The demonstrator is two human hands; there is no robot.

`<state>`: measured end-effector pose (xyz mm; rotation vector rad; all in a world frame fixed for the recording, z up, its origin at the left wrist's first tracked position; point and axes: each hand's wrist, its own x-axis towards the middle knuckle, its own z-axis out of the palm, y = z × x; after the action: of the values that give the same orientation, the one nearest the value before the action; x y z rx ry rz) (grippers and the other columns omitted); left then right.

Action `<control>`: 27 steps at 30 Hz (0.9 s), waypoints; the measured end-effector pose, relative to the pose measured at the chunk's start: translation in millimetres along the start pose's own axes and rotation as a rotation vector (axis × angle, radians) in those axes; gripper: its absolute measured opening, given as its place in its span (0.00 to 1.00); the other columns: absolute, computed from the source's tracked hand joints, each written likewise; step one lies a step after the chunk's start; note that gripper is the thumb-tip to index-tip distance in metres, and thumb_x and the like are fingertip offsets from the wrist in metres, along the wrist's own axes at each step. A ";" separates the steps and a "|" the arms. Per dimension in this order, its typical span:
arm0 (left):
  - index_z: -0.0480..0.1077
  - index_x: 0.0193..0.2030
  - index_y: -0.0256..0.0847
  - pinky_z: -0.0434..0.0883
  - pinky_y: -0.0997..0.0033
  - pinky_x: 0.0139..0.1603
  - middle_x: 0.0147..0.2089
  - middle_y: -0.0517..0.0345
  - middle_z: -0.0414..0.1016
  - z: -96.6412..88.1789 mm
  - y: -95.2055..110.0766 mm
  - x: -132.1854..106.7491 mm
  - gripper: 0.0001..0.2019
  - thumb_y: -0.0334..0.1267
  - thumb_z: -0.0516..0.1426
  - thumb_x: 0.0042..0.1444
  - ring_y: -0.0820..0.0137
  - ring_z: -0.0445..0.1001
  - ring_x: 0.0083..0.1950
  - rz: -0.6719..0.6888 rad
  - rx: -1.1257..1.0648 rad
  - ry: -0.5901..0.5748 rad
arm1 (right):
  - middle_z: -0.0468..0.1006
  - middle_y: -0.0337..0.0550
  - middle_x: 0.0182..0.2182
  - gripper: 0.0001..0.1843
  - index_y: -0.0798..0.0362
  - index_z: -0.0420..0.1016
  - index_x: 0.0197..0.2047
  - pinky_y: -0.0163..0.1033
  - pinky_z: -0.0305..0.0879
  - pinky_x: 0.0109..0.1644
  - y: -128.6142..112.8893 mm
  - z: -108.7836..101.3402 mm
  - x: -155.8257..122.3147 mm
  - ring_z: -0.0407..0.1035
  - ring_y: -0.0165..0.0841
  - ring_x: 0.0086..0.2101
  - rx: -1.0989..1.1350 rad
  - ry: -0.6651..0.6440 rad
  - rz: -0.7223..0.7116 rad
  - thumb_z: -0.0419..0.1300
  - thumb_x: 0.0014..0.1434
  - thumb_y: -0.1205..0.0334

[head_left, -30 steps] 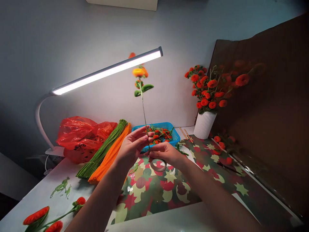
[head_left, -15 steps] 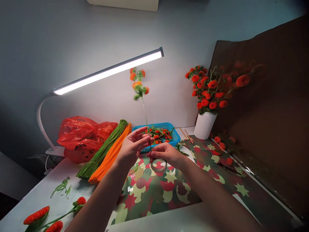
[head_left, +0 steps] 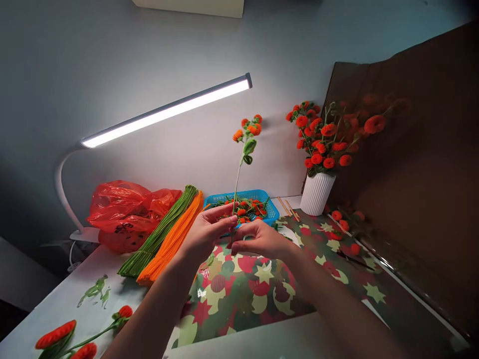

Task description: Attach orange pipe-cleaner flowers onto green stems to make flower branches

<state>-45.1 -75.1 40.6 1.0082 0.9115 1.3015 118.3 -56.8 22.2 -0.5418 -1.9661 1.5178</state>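
Observation:
My left hand (head_left: 207,230) and my right hand (head_left: 262,239) meet over the table and both pinch the bottom of a thin green flower stem (head_left: 237,184). The stem stands upright, leaning slightly right, and carries green leaves and small orange pompom blossoms (head_left: 250,127) at its top. A tape ring seen earlier under my right hand is mostly hidden behind its fingers. Directly behind my hands sits a blue basket (head_left: 270,205) of small red-orange blossoms with green stems.
Bundles of green pipe cleaners (head_left: 160,232) and orange pipe cleaners (head_left: 172,240) lie at the left beside a red plastic bag (head_left: 123,207). A white vase (head_left: 317,192) of orange flowers stands at the right. A lit desk lamp (head_left: 168,108) hangs overhead. Finished flowers (head_left: 71,339) lie near left.
The stem has turned and tipped from leaning left to leaning right, its blossoms now lower and right of the lamp bar. My right hand has curled closer, hiding the tape ring.

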 end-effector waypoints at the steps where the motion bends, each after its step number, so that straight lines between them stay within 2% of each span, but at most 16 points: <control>1: 0.77 0.43 0.39 0.70 0.79 0.26 0.25 0.60 0.75 0.1 0.3 -0.3 0.23 0.33 0.70 0.35 0.76 0.72 0.25 -0.005 0.003 -0.007 | 0.76 0.39 0.24 0.14 0.56 0.79 0.31 0.34 0.64 0.33 -2.7 -1.3 -1.2 0.68 0.29 0.28 -0.024 -0.016 -0.002 0.65 0.50 0.53; 7: 0.77 0.43 0.39 0.71 0.78 0.26 0.25 0.59 0.76 -0.1 0.3 -1.0 0.23 0.33 0.69 0.36 0.76 0.73 0.24 0.001 -0.026 -0.021 | 0.76 0.41 0.27 0.08 0.55 0.79 0.32 0.35 0.64 0.37 -10.3 -6.1 -5.6 0.68 0.30 0.32 -0.213 -0.005 -0.104 0.61 0.55 0.59; 11: 0.77 0.43 0.39 0.70 0.80 0.24 0.24 0.61 0.75 0.8 -0.3 -0.9 0.22 0.32 0.69 0.35 0.77 0.72 0.23 -0.001 -0.067 -0.032 | 0.75 0.40 0.26 0.07 0.55 0.78 0.32 0.35 0.63 0.36 -12.4 -5.9 -6.2 0.66 0.30 0.31 -0.238 -0.003 -0.105 0.60 0.56 0.61; 15: 0.77 0.41 0.36 0.69 0.81 0.21 0.26 0.59 0.76 3.2 0.8 -1.6 0.21 0.32 0.69 0.36 0.78 0.71 0.22 -0.001 -0.105 -0.050 | 0.73 0.40 0.25 0.09 0.55 0.77 0.30 0.36 0.63 0.37 -13.5 -4.8 -5.8 0.66 0.30 0.31 -0.197 -0.027 -0.108 0.60 0.57 0.59; 21: 0.75 0.44 0.40 0.73 0.79 0.31 0.30 0.59 0.77 1.6 2.3 -3.4 0.23 0.29 0.69 0.37 0.74 0.76 0.30 0.044 -0.122 -0.068 | 0.73 0.40 0.26 0.14 0.56 0.76 0.29 0.37 0.64 0.39 -13.4 -3.4 -5.8 0.67 0.30 0.31 -0.133 -0.036 -0.108 0.60 0.57 0.53; 24: 0.76 0.39 0.40 0.72 0.81 0.33 0.30 0.59 0.77 1.3 -2.1 -1.9 0.17 0.29 0.69 0.38 0.76 0.75 0.32 0.063 -0.141 -0.082 | 0.73 0.40 0.25 0.15 0.55 0.77 0.29 0.36 0.65 0.37 -14.1 -2.1 -6.9 0.67 0.30 0.30 -0.149 -0.011 -0.074 0.60 0.55 0.50; 27: 0.76 0.31 0.38 0.69 0.84 0.30 0.28 0.62 0.74 2.9 -7.0 1.0 0.13 0.29 0.69 0.35 0.81 0.71 0.27 0.114 -0.165 -0.088 | 0.74 0.40 0.25 0.15 0.55 0.77 0.30 0.35 0.64 0.38 -12.1 -0.2 -7.1 0.68 0.30 0.32 -0.179 -0.021 -0.064 0.61 0.54 0.51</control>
<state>-40.1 -74.3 35.0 0.9913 0.6766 1.3928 124.2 -64.3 32.4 -0.5337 -2.1276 1.3221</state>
